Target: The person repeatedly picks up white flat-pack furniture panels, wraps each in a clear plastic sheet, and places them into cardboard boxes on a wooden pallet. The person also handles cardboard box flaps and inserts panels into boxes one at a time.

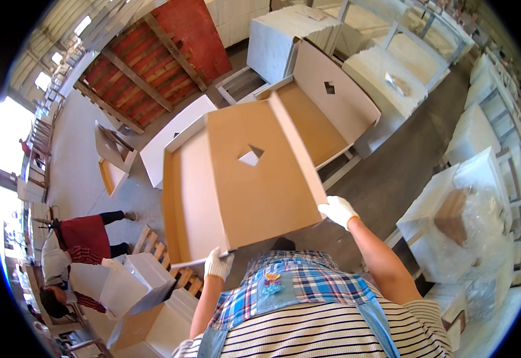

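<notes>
In front of me I hold a large shallow cardboard box (pixel 260 197), tilted, brown inside, with low side walls. One broad panel folds across it and has a diamond-shaped hole. My left hand (pixel 218 264), in a white glove, grips the near left edge. My right hand (pixel 338 212), gloved too, is closed on the near right corner. The fingertips of both hands are partly hidden by the cardboard. Just beyond stands another open cardboard box (pixel 344 98) with a similar hole in its raised panel. A white cardboard piece (pixel 153 156) lies partly behind the held box.
A red wooden panel with slats (pixel 159 56) leans at the far left. White stacked sheets (pixel 290 36) stand ahead, plastic-wrapped packages (pixel 460 221) to the right. At lower left, a co-worker in a red apron (pixel 84 235) is beside white boxes (pixel 147 277) and a wooden pallet (pixel 187 280).
</notes>
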### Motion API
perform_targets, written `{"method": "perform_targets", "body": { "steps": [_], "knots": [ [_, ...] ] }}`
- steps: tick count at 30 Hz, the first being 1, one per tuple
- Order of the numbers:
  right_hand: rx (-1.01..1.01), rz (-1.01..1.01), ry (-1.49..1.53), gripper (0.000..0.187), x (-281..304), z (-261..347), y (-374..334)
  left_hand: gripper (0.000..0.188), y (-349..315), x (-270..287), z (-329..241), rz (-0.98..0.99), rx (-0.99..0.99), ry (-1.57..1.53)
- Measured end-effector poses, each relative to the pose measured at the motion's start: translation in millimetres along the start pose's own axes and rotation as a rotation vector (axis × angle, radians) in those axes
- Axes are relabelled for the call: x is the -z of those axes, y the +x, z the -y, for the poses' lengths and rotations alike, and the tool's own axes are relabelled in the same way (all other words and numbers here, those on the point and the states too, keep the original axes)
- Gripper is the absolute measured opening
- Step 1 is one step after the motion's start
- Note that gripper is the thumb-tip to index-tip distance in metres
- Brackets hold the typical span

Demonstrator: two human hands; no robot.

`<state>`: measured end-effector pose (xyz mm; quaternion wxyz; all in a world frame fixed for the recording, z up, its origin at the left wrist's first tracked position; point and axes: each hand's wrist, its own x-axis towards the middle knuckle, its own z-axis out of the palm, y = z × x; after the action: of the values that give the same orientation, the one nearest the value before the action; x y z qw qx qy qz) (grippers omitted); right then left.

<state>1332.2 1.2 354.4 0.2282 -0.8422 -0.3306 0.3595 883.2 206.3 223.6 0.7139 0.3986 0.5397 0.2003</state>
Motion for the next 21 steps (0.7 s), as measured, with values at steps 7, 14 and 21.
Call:
{"method": "perform_targets", "body": {
  "steps": [7, 14, 21],
  "knots": [
    [-0.033, -0.424, -0.172, 0.039, 102.6, -21.1, 5.9, 0.027, 89.5, -169.6, -62.3, 0.038, 0.32, -0.371],
    [-0.048, -0.361, -0.351, 0.047, 225.8, 17.8, 39.3, 0.025, 139.6, -291.1, -17.5, 0.025, 0.103, 0.013],
    [0.229, -0.37, -0.809, 0.028, 286.6, 60.4, 93.5, 0.024, 160.8, -428.5, 58.4, -0.273, 0.363, -0.4]
  ]
}}
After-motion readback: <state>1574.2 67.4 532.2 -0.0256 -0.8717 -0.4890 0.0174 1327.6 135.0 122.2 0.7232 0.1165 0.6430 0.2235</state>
